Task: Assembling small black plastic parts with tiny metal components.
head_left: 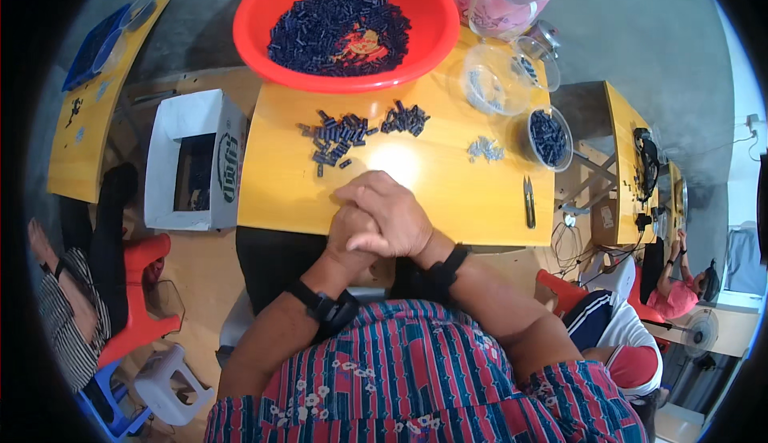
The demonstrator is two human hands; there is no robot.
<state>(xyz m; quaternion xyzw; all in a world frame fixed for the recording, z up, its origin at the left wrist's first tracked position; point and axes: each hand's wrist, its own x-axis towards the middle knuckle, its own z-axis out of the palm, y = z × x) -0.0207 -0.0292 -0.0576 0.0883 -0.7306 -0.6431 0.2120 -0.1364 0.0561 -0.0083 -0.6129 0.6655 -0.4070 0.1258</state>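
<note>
Dark blue small parts (340, 140) lay scattered in a loose pile on the yellow table (288, 195), at twelve o'clock from the clasped hands and near them, with a second clump (405, 119) just beside it toward one o'clock. Largest on the scene was the table itself, and on its far edge, at twelve o'clock, stood a red basin (256, 35) holding a heap of the same dark parts. At nine o'clock from the table sat an open white cardboard box (188, 119) on the floor. At two o'clock stood a clear plastic tub (492, 83) and, below it, a clear cup (550, 137) filled with dark pieces. A little heap of small silvery bits (485, 150) lay between the cup and the dark clumps. Thread snips (530, 203) rested at three o'clock from the hands. The right hand (392, 215) lay folded over the left hand (346, 239) at the table's near edge, fingers curled together; whether anything was pinched inside them I could not tell.
</note>
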